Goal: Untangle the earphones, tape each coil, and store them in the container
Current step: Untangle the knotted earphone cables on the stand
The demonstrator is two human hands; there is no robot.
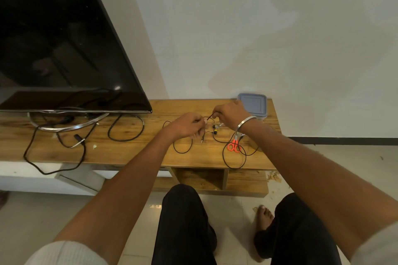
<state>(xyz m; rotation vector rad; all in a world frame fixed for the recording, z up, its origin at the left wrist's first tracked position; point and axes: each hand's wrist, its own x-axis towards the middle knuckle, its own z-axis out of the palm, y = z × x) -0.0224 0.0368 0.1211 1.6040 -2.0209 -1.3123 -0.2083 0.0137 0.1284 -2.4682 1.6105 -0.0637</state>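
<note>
Both forearms reach over the wooden shelf [133, 150], where the left hand [187, 126] and right hand [231, 114] pinch a short stretch of thin black earphones [233, 164] between fingertips. Light and limp, the cord probably snags easily; holding beside each knot seems best. Lidded container [254, 103] waits behind.

The black earphones [233, 153] sprawl in loose, tangled loops over the wooden tabletop, one strand lifted off it, a plug end dangling near the middle, while the lidded grey-blue container [254, 104] sits closed at the far right corner.
</note>
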